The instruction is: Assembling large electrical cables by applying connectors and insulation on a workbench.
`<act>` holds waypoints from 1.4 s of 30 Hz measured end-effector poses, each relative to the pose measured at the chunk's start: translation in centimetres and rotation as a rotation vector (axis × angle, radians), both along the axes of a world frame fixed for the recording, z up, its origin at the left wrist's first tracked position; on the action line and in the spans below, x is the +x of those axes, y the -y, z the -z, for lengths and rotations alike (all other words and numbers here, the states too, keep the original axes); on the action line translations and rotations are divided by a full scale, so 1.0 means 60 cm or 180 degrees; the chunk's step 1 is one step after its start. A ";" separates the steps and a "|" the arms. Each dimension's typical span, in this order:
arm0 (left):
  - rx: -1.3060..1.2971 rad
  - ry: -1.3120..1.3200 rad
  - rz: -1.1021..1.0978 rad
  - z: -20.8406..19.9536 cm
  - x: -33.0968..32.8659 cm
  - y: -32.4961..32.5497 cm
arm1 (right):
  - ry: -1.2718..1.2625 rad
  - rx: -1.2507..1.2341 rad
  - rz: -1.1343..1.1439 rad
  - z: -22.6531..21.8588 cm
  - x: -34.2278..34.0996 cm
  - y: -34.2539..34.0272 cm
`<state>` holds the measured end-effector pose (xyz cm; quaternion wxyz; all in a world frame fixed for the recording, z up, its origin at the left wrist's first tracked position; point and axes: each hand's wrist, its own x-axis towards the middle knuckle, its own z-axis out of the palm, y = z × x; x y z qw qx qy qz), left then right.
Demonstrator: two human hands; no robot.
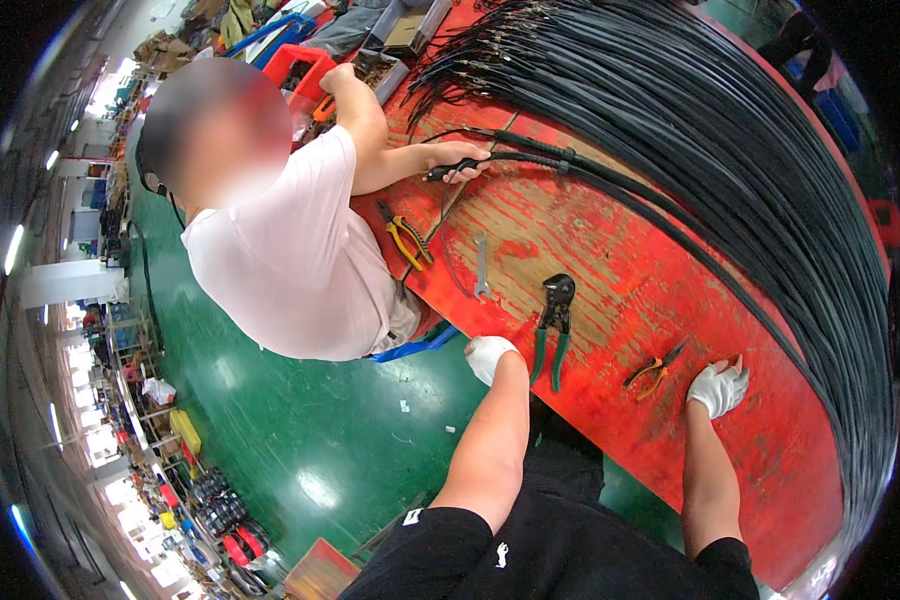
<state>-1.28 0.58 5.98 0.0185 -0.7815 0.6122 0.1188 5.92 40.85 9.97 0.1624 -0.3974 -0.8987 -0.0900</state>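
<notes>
My left hand (491,358), in a white glove, is at the near edge of the red table (600,400). Its fingers look curled closed, and anything inside them is hidden. Right of it lie crimping pliers (555,330) with green handles and a black head. My right hand (718,388), also gloved with bare fingertips showing, rests on the tabletop with its fingers apart and nothing in it. Just left of that hand lie orange-handled pliers (655,371). A metal spanner (482,266) lies farther away, beyond my left hand.
A thick bundle of long black cables (690,110) curves along the table's far and right side. At left, a person in a pale shirt (280,250) holds a black cable end (455,168). Yellow-handled pliers (407,240) lie beside them. Red bins (300,75) stand at the back.
</notes>
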 end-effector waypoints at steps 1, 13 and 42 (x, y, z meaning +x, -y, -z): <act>-0.0019 0.0067 0.0039 -0.003 -0.002 -0.005 | -0.0005 0.0020 -0.0008 0.001 0.002 -0.003; -0.0143 -0.0165 -0.0260 0.000 -0.002 -0.006 | 0.0034 -0.0067 0.0063 -0.009 -0.002 0.003; 0.0111 -0.0224 -0.0291 0.053 0.020 0.001 | 0.0025 0.0023 0.0095 0.002 0.015 -0.010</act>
